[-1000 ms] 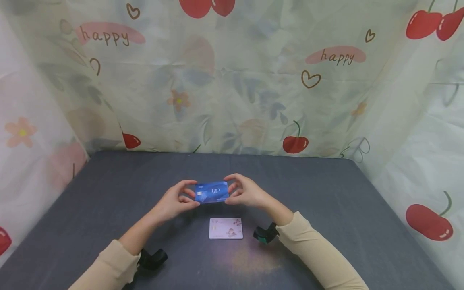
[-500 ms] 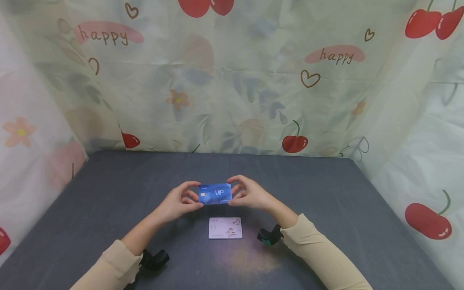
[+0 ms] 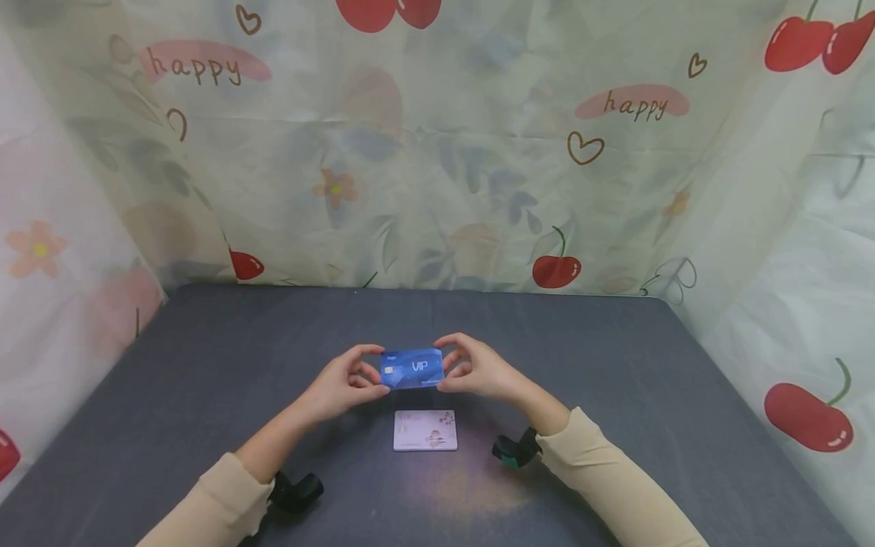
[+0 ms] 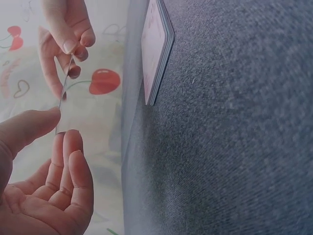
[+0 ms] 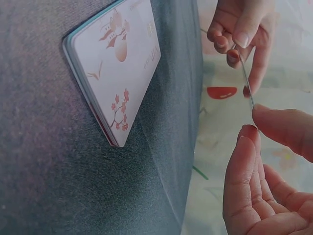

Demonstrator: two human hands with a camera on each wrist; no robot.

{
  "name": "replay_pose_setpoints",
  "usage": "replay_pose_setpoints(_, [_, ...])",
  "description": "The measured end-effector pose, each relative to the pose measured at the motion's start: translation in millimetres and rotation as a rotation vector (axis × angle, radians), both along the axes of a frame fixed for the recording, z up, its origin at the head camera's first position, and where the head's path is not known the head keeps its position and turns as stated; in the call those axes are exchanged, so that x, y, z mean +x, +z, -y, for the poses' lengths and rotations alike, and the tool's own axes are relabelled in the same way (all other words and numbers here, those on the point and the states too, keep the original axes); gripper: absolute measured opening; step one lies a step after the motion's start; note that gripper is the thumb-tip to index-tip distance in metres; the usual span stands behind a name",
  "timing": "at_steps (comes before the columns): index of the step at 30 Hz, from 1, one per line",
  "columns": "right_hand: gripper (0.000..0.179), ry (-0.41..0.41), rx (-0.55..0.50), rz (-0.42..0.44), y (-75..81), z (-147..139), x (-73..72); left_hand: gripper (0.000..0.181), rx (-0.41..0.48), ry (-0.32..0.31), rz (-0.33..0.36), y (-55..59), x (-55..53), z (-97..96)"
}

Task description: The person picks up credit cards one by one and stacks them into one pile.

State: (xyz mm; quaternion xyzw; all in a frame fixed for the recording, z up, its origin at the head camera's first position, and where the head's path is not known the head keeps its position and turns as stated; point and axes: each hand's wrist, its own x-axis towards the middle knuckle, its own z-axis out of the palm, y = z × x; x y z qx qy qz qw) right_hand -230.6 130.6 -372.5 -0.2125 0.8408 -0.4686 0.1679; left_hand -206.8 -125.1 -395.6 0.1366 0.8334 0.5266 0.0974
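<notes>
A blue VIP card [image 3: 413, 368] is held up above the table between both hands, its printed face toward the head camera. My left hand [image 3: 347, 385] pinches its left edge between thumb and fingers. At the opposite edge my right hand [image 3: 481, 368] pinches it the same way. Both wrist views show the card edge-on as a thin line. Below it, on the table, lies a small stack of cards [image 3: 425, 431] with a pale pink VIP card on top. Several card edges show in the stack [image 4: 159, 54] in the left wrist view.
The dark grey cloth-covered table [image 3: 581, 342] stretches out around the hands. A printed curtain [image 3: 424, 205] with cherries and hearts stands behind it and along both sides. Black wrist cameras [image 3: 297, 491] are strapped below the hands.
Both hands have carried the blue card a little to the right and slightly nearer, still pinching its two edges. The stack of cards stays where it was.
</notes>
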Motion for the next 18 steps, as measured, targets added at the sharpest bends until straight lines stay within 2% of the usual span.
replay_pose_setpoints(18, [0.059,0.024,-0.007,0.001,-6.7,-7.5,8.4,0.059,-0.006,-0.067,-0.038,-5.0,6.1,-2.8])
